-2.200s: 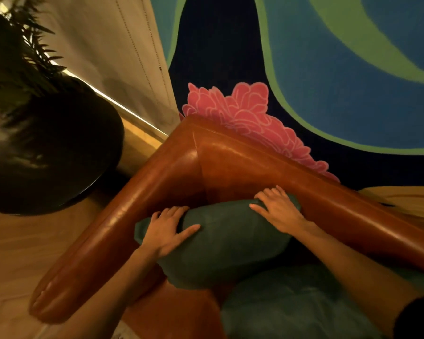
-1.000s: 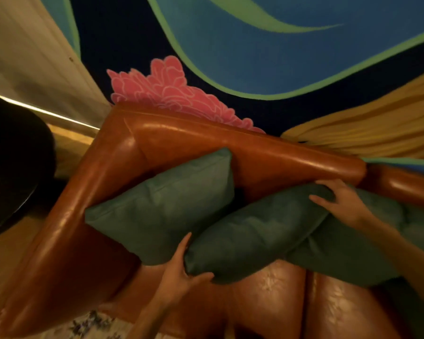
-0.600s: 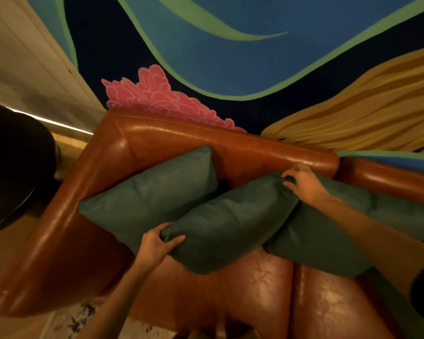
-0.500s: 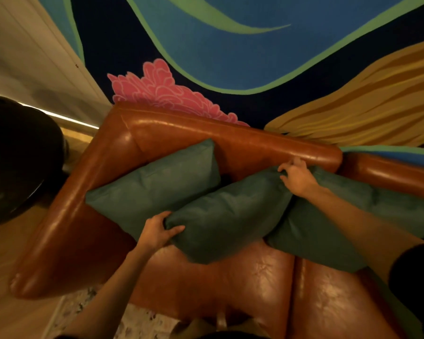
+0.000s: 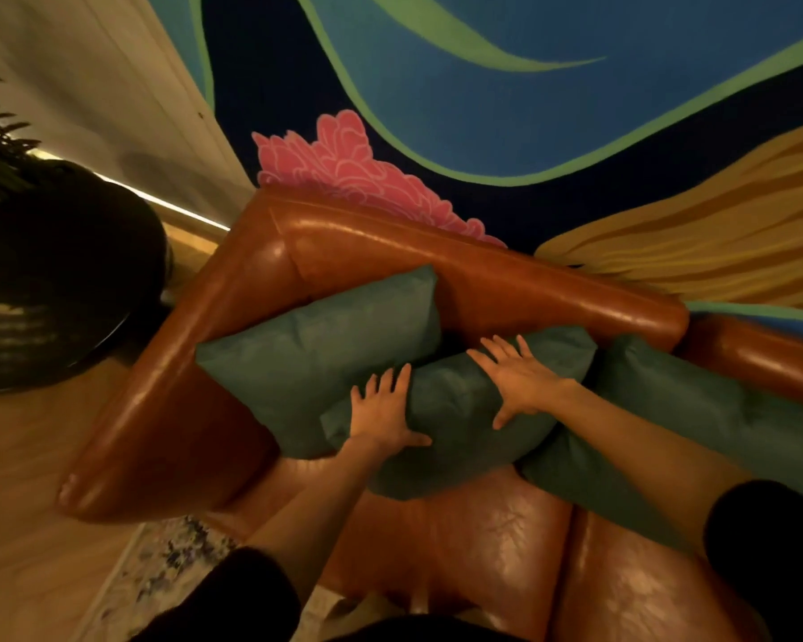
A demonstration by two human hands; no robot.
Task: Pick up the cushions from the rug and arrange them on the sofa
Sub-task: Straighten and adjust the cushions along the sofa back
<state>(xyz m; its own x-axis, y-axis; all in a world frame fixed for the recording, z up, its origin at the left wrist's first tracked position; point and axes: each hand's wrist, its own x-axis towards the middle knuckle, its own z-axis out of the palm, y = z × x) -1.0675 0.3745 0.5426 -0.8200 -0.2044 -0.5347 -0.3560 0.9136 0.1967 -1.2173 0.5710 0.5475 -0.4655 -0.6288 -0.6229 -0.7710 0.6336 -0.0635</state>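
Fingers [image 5: 402, 384] spread, left hand [image 5: 383, 414], right hand [image 5: 522, 382] pressing middle cushion [image 5: 455, 410] on sofa [image 5: 483, 289].

You released the ends of the middle cushion [image 5: 455, 403] and laid your left hand [image 5: 383, 412] and right hand [image 5: 522, 384] flat on it.

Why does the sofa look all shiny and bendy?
In the head view, warm dim light leaves pale glare streaks on the leather sofa; the wide-angle lens bends its back rail; the plant pot at left is nearly black in shadow.
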